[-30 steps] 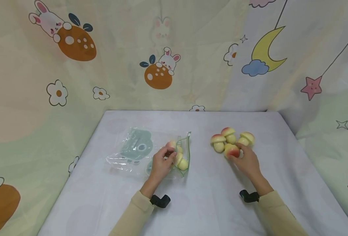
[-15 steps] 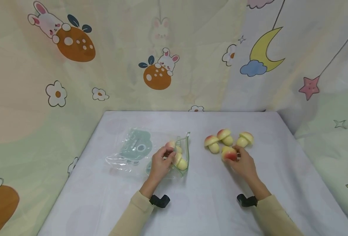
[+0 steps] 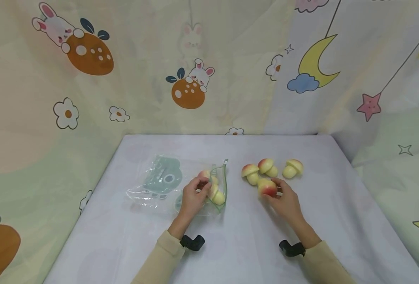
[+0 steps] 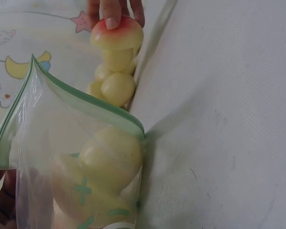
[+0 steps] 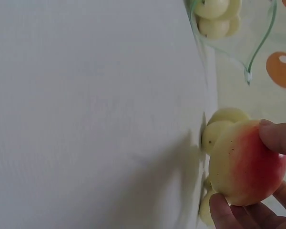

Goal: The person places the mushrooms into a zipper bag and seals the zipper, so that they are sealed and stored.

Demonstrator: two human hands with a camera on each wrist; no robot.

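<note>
My left hand [image 3: 195, 197] pinches the open rim of a clear zip bag [image 3: 195, 167] with green edging and a pale green print. Inside the bag, near its mouth, lie toy mushrooms [image 3: 217, 196], seen through the plastic in the left wrist view. My right hand [image 3: 285, 201] grips another toy mushroom [image 5: 248, 162] by its red-blushed cap, the stem pointing away toward the far side. Just beyond it, two mushrooms [image 3: 250, 173] lie close together, and a third mushroom [image 3: 293, 169] sits apart to the right.
A white cloth covers the table [image 3: 252, 248]. Behind it and at both sides hangs a printed curtain [image 3: 245, 67] with rabbits, flowers and a moon. A black camera mount [image 3: 292, 248] is strapped on the right wrist, and another mount [image 3: 193, 242] on the left.
My right hand has moved left with its mushroom. The two mushrooms beside it have shifted left too, away from the one on the right. My left hand keeps its hold on the bag.
</note>
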